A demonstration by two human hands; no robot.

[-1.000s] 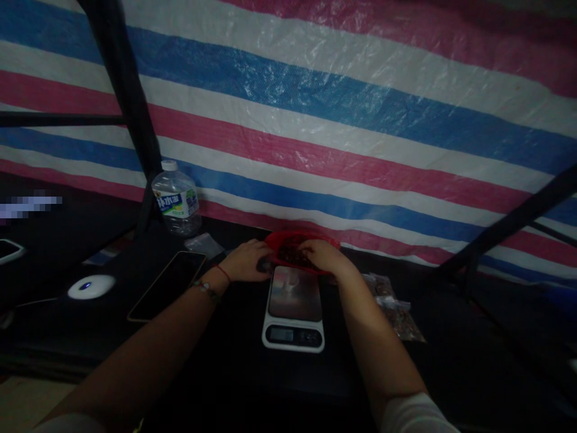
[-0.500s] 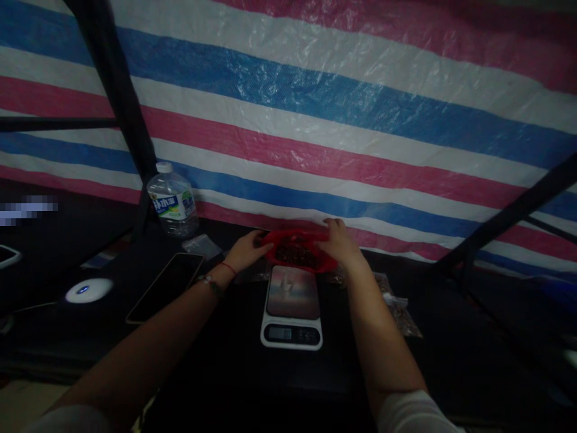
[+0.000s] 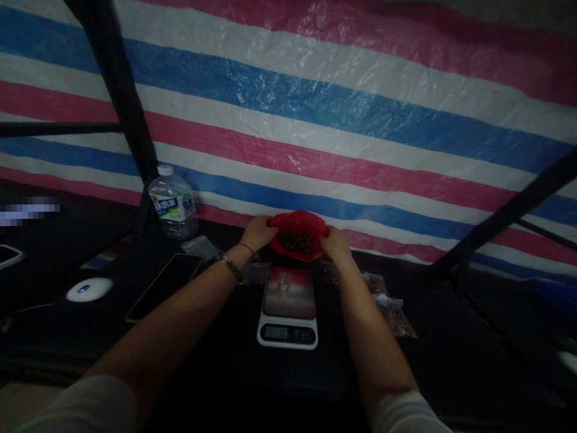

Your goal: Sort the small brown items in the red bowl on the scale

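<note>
Both hands are now lifting the red bag (image 3: 297,236) of dark pieces off the table, above the kitchen scale (image 3: 287,307). Left hand (image 3: 258,232) and right hand (image 3: 334,243) are pinching its opposite edges; keeping them level should prevent spilling.

Dark table (image 3: 216,361): scale (image 3: 287,308), phone (image 3: 164,286), bottle (image 3: 174,203), probably bags (image 3: 390,304)

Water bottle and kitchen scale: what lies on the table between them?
In the head view, a small clear bag and a dark phone lie between the water bottle and the scale.
</note>
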